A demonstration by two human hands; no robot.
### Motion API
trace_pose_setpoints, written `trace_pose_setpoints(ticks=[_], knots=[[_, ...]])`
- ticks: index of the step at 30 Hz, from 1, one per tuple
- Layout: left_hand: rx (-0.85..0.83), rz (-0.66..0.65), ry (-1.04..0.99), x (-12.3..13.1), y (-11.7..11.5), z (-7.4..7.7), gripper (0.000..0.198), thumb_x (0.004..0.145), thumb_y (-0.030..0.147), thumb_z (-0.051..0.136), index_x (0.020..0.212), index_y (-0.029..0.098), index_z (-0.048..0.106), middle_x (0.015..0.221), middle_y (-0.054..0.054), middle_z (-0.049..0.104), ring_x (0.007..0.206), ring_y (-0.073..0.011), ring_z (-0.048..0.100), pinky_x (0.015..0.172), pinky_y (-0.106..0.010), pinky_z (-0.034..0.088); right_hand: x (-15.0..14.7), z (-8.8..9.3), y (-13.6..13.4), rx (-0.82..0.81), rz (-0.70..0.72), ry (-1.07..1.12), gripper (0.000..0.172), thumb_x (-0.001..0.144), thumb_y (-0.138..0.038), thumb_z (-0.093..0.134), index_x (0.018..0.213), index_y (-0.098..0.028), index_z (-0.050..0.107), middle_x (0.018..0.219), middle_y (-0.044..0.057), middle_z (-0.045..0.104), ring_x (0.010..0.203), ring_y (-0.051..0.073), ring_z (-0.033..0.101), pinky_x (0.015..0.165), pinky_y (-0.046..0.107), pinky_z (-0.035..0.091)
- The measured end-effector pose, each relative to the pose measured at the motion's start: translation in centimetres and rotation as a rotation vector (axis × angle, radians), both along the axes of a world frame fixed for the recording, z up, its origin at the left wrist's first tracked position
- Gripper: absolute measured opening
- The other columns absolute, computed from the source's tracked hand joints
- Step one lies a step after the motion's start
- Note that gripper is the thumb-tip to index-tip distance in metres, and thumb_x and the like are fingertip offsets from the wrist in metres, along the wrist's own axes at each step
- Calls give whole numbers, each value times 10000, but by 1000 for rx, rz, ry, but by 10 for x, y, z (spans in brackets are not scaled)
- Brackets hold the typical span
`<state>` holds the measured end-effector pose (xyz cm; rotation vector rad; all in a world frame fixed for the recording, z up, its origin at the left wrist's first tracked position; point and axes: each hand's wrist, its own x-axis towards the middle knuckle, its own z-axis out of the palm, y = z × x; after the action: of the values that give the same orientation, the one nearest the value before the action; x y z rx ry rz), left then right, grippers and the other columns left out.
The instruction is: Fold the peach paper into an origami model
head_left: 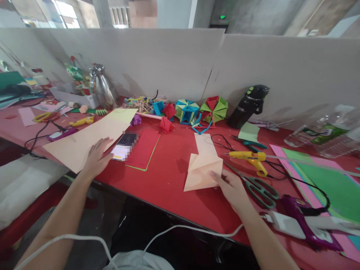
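Over red table (168, 165), R hand (232, 187) pinches folded paper (202, 168); L hand (97, 157) lies w/ fingers open on big sheet (84, 138). Prob. mid-folding; another crease'd need both hands.

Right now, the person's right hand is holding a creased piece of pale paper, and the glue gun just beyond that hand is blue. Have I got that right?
Not quite: the glue gun is yellow, not blue, as the head view shows. The right hand is indeed holding the creased paper.
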<state>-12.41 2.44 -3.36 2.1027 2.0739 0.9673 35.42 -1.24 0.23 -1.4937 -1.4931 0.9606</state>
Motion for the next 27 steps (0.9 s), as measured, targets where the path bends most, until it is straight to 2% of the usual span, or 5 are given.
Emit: trace_pose_setpoints(ticks=[8, 14, 20, 27], knots=[[2, -31, 9, -6, 2, -6, 523, 874, 357, 438, 1394, 310, 423, 1489, -50, 420, 1410, -288, 327, 1157, -514, 253, 1, -3, -1, -24, 20, 55, 394, 786, -536, 648, 907, -164, 690, 768, 38, 690, 694, 200, 610, 609, 280, 493], [32, -29, -3, -5, 2, -5, 504, 876, 371, 435, 1375, 299, 450, 1445, -53, 474, 1386, -279, 370, 1150, -495, 290, 0, -3, 0, -13, 20, 47, 404, 781, -549, 648, 867, -156, 691, 726, 33, 669, 675, 192, 595, 584, 270, 480], [38, -53, 15, -4, 1, -3, 508, 873, 389, 429, 1368, 285, 470, 1442, -53, 481, 1383, -280, 375, 1152, -491, 296, 0, -1, -1, -37, 36, 83, 339, 794, -483, 662, 888, -157, 673, 748, 34, 660, 712, 195, 585, 602, 270, 481], [12, -56, 7, -3, 1, -3, 505, 864, 401, 439, 1358, 306, 485, 1447, -31, 474, 1386, -282, 367, 1159, -486, 285, -1, -1, 0, -28, 27, 75, 309, 788, -478, 670, 796, -170, 643, 684, 4, 595, 675, 172, 545, 580, 252, 458]])
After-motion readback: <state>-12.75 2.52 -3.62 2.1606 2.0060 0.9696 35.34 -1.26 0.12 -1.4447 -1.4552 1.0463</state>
